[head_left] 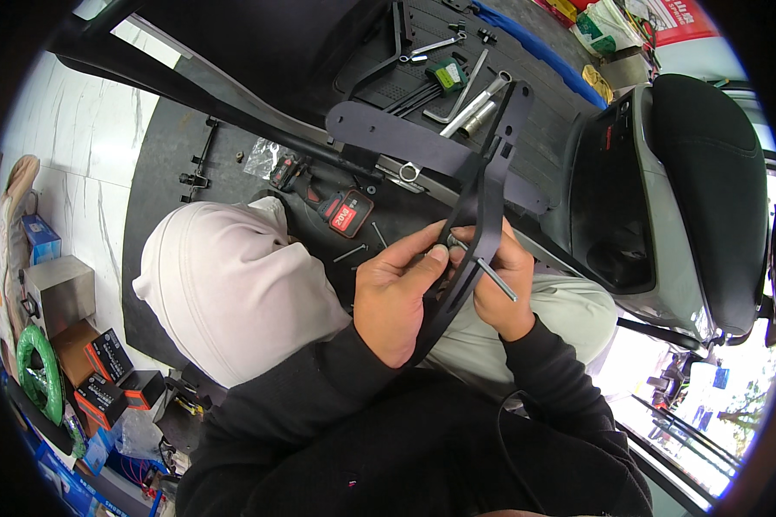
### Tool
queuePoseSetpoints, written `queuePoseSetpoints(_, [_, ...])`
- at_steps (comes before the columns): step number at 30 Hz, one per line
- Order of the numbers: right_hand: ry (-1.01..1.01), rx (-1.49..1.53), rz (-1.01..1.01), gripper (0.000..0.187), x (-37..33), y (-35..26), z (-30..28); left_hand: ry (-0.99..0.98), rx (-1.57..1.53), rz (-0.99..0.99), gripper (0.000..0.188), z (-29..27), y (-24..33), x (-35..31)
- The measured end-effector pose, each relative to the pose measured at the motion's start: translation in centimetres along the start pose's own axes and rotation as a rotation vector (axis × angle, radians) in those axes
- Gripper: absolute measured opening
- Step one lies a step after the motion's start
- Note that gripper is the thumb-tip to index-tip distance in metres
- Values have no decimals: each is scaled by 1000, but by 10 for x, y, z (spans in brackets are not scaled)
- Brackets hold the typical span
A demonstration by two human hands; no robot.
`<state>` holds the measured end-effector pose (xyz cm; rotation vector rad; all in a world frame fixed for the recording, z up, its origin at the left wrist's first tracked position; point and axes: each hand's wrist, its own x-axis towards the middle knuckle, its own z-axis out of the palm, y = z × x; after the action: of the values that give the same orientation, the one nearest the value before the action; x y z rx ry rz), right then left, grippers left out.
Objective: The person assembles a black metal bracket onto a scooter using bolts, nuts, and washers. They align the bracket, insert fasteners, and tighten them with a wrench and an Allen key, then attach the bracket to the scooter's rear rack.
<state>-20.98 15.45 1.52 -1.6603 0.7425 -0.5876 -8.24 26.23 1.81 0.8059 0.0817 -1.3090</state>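
A black metal bracket (489, 207) with slots and holes stands tilted between my hands, above my lap. A long bolt (497, 281) pokes through its slotted strip, the threaded end toward the lower right. My left hand (394, 293) is closed, thumb and forefinger pinching at the bolt's upper end beside the strip; a small part there is mostly hidden. My right hand (506, 284) is closed round the strip from the other side, its fingers partly behind the metal. A wide dark plate (397, 136) with rounded ends lies just beyond the bracket.
A scooter's footboard (535, 112) bears wrenches (483, 99), a socket (478, 119) and a green hex key holder (447, 76). The black seat (707, 198) stands at right. A cordless drill (332, 202) and loose bolts (351, 253) lie on the dark mat (168, 164). Boxes (103, 379) stand left.
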Motion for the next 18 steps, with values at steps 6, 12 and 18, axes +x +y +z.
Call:
queuePoseSetpoints(6, [-38,118,70,28,1,0,-1,12,19,-24,39,-1,0,0])
queuePoseSetpoints(12, [33,106,77,29,-5,0,1,-2,11,-28,40,0,-1,0])
queuePoseSetpoints(18, [85,7,14,26,-4,2,2,-8,9,-29,40,1,1,0])
